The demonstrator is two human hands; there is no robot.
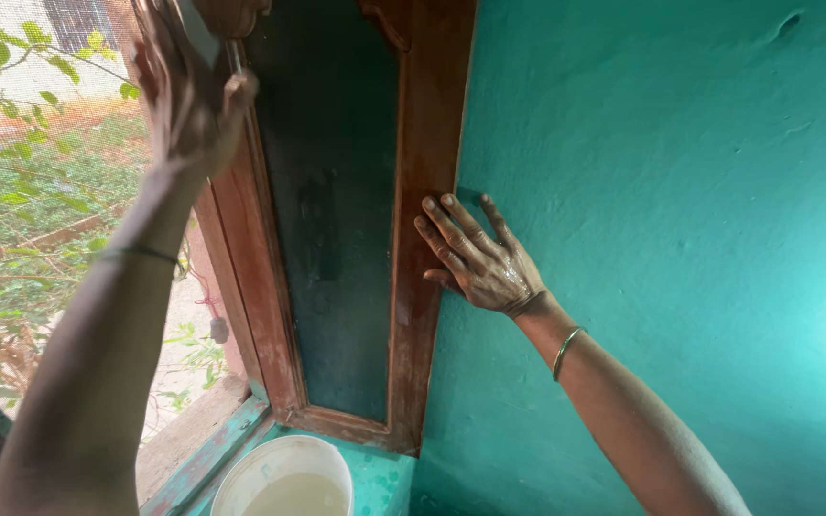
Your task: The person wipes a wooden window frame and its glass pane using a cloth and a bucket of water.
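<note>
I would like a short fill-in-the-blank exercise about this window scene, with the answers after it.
1. The right hand lies flat where the wooden shutter frame meets the ____ wall.
2. The left hand is raised at the shutter's ____ edge.
3. On the sill stands a white ____ holding cloudy liquid.

Answers: green; top; bucket

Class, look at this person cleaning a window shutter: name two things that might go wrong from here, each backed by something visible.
1. The white bucket of cloudy water sits on the sill right under the wooden shutter frame; a swing of the shutter or an elbow might tip it.
2. The right hand looks wet and braces where frame meets the green wall; it may slip while the left hand presses high up.
</note>
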